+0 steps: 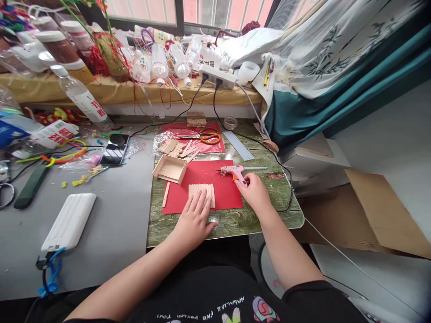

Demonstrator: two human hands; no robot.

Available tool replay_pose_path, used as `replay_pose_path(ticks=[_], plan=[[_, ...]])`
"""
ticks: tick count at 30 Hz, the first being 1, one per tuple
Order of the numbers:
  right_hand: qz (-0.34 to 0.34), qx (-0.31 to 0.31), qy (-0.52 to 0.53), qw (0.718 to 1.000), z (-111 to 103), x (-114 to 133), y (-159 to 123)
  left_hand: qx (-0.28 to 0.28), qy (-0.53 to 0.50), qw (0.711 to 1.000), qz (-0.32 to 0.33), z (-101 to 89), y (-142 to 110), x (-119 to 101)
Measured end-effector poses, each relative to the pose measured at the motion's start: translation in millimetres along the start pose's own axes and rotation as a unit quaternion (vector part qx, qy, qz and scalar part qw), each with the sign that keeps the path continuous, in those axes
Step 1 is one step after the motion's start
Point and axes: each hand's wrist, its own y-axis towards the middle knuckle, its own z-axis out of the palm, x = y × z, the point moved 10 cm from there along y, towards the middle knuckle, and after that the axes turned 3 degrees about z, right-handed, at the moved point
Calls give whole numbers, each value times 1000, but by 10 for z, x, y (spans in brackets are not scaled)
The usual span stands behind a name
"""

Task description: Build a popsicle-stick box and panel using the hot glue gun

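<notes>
My left hand (196, 220) lies with its fingers stretched over a row of popsicle sticks (201, 189) set side by side on a red sheet (225, 195). In my right hand (255, 190) is the handle of a pink hot glue gun (231, 171), its nozzle pointing left over the sheet. A glue stick (255, 168) pokes out behind it. To the left of the row lies a single popsicle stick (166, 194). An open box made of sticks (170, 168) rests at the sheet's upper left corner.
Scissors (209, 137) lie on another red sheet with plastic wrap; loose sticks (171, 147) are beside them. Pale glue sticks (239, 146) and a tape roll (230, 122) sit farther back. Black cords run from a power strip (218, 76). A phone (115, 149) and power bank (69, 221) lie left.
</notes>
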Motion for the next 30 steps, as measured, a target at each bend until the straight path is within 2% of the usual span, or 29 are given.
replay_pose_path(ticks=[3,8,13,16,19,23,27,28,30], plan=[[-13,0,-3,1000,14,14,-15,20,11,999,26,112,62,20],[-17,-11,-28,999,18,39,3,31,4,996,86,89,116,48],[10,23,-34,999,54,-17,75,5,-11,997,77,44,52,62],[24,10,20,999,-2,-107,71,-3,-23,998,58,54,10,82],[33,-6,135,990,-69,-203,39,2,-27,998,49,65,-3,92],[41,-16,289,956,-158,-242,35,-2,-32,998,45,39,3,99],[47,-35,428,902,-278,-233,68,-10,-42,998,55,-7,7,72],[63,-25,457,887,-265,-248,72,-12,-46,997,59,-18,6,61],[102,40,512,852,-143,-238,61,-18,-54,996,62,-44,4,51]])
